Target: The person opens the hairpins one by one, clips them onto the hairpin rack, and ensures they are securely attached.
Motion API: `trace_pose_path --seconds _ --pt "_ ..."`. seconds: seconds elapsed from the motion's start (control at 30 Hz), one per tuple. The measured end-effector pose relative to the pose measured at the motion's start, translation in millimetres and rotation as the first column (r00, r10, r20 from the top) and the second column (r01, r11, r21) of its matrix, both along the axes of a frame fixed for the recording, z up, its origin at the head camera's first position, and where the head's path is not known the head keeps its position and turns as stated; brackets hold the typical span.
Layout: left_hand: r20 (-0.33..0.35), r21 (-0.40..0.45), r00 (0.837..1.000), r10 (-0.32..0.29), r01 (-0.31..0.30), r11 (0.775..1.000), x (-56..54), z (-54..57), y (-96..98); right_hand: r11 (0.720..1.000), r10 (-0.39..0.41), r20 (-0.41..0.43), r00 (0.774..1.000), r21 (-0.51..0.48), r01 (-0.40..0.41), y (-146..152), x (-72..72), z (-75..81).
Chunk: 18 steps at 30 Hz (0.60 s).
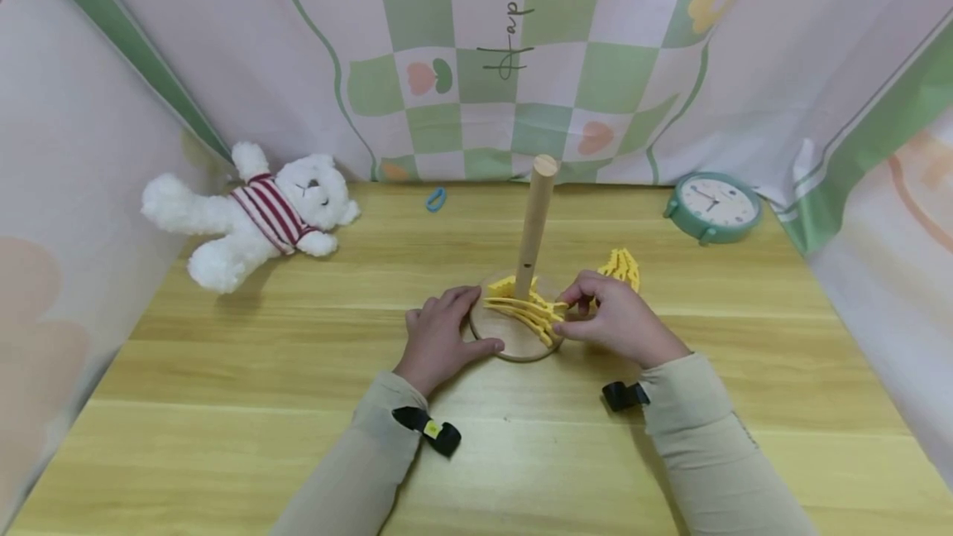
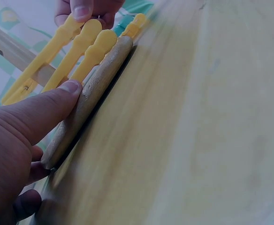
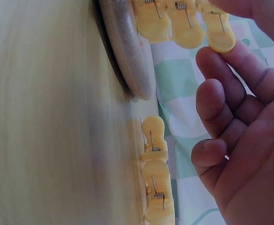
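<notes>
Base of pale wood, flat and round, bearing 1 upright round wooden post; stands on a yellow-brown wood-grain tabletop; yellow plastic clips, at least 3, lie on the base beside the post; your left hand, apart from the other, clasps the rim between thumb and fingers, probably to steady it; your right hand pinches the end of 1 clip by thumb and forefinger, likely for control of its angle; second cluster of yellow plastic clips, just beyond that hand, seemingly kept within reach; white plush bear, teal-rimmed round clock and small blue loop, set back, apparently leaving you working room.
</notes>
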<state>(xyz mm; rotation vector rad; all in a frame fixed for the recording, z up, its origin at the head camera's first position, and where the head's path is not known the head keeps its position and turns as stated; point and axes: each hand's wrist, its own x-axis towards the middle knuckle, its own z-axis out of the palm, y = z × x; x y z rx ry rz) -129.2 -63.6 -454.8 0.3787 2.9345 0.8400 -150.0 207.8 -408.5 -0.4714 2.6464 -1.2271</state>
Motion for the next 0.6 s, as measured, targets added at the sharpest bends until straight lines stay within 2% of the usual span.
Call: trace_pose_path --seconds 0.17,0.6 --pt "0.006 0.001 1.000 0.002 -0.002 1.000 -0.2 -0.3 0.2 1.000 0.008 0.010 1.000 0.017 -0.008 2.3 -1.3 -1.9" --pt "0.007 0.006 1.000 0.004 -0.004 1.000 -0.8 -0.9 -0.1 0.999 0.033 -0.136 0.990 -0.021 -0.036 2.6 -0.6 -5.4"
